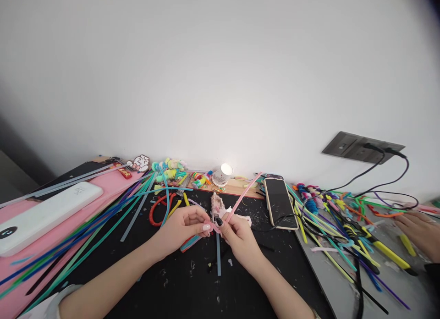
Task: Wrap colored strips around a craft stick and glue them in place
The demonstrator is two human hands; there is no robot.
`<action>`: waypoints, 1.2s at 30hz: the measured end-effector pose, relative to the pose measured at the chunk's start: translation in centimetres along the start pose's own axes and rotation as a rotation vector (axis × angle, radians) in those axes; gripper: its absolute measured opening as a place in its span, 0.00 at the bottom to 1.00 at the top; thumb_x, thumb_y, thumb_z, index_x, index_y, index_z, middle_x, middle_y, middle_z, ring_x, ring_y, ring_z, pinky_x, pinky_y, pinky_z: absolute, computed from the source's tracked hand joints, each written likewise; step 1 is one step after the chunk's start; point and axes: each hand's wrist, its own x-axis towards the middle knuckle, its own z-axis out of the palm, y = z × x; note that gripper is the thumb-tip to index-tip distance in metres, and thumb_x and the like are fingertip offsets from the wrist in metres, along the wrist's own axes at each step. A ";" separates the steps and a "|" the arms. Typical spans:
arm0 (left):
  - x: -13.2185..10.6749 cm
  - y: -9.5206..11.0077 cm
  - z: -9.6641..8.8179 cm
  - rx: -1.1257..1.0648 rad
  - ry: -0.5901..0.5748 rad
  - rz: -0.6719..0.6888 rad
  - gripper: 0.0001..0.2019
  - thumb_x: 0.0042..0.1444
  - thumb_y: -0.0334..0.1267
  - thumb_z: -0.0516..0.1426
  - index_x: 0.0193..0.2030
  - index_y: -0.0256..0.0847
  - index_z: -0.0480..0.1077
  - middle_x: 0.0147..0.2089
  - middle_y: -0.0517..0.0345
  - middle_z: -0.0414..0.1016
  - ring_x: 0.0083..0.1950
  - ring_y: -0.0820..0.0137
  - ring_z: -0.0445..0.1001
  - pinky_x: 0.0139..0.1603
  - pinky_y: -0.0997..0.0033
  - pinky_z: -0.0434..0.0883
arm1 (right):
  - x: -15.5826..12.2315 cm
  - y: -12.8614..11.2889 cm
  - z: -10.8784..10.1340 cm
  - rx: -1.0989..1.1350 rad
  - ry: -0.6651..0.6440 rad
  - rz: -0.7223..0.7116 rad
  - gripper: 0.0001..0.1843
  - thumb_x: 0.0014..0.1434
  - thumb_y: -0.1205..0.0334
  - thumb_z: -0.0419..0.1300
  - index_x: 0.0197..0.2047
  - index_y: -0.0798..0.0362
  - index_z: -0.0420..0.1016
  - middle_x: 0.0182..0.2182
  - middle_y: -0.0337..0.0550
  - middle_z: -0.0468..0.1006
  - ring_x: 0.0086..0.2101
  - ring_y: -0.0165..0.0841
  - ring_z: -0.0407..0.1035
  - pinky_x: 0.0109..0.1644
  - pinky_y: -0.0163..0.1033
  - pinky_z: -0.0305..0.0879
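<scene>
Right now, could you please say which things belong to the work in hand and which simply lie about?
Belonging: pink pipe cleaner, between left hand and right hand; probably glue gun.
Apparently lying about: cream-edged phone, white power bank, animal charm.

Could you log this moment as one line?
left grip: pink pipe cleaner, pinched | right grip: pink pipe cleaner, pinched | beyond: glue gun, paper cup

One head-worn camera looks forward and down from close above the black tabletop (192, 291), facing the white wall (220, 80).
</scene>
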 end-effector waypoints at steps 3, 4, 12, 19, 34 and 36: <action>0.0 0.1 0.0 0.000 0.017 0.000 0.08 0.48 0.39 0.67 0.30 0.39 0.74 0.28 0.60 0.79 0.32 0.71 0.76 0.38 0.71 0.74 | 0.0 0.0 -0.2 -0.031 0.008 -0.009 0.17 0.64 0.54 0.51 0.26 0.51 0.63 0.20 0.33 0.59 0.22 0.28 0.52 0.25 0.33 0.49; 0.0 0.1 0.0 -0.001 0.031 0.000 0.08 0.49 0.39 0.67 0.30 0.39 0.74 0.28 0.60 0.79 0.32 0.71 0.76 0.38 0.71 0.74 | 0.0 -0.1 -0.2 -0.042 0.028 -0.014 0.17 0.65 0.54 0.50 0.27 0.51 0.63 0.21 0.33 0.59 0.22 0.28 0.53 0.26 0.33 0.50; 0.3 -0.5 -0.8 -0.135 0.245 0.022 0.11 0.48 0.42 0.68 0.35 0.40 0.76 0.33 0.60 0.79 0.35 0.71 0.78 0.44 0.70 0.75 | 0.3 -0.1 -1.0 -0.716 0.331 -0.006 0.18 0.47 0.72 0.52 0.43 0.54 0.68 0.43 0.49 0.74 0.44 0.44 0.65 0.46 0.46 0.56; 0.3 -0.4 -0.8 -0.220 0.302 0.058 0.12 0.46 0.42 0.70 0.34 0.39 0.76 0.33 0.58 0.79 0.35 0.71 0.77 0.44 0.69 0.76 | 0.3 0.3 -0.9 -0.902 0.159 0.134 0.28 0.47 0.72 0.55 0.54 0.53 0.68 0.47 0.51 0.74 0.49 0.47 0.66 0.52 0.53 0.52; 0.4 -0.1 -1.1 -0.225 0.419 0.126 0.15 0.46 0.44 0.69 0.38 0.40 0.75 0.35 0.60 0.78 0.39 0.70 0.76 0.47 0.68 0.75 | 1.0 0.1 -1.7 -0.115 0.228 0.025 0.12 0.54 0.57 0.60 0.40 0.53 0.78 0.36 0.46 0.81 0.38 0.41 0.73 0.42 0.41 0.68; 0.4 -0.1 -1.1 -0.227 0.409 0.126 0.14 0.46 0.44 0.69 0.37 0.41 0.75 0.35 0.60 0.78 0.39 0.70 0.76 0.47 0.68 0.75 | 1.0 0.4 -1.6 0.006 0.196 0.056 0.16 0.53 0.55 0.61 0.42 0.53 0.78 0.38 0.47 0.81 0.39 0.42 0.73 0.42 0.42 0.69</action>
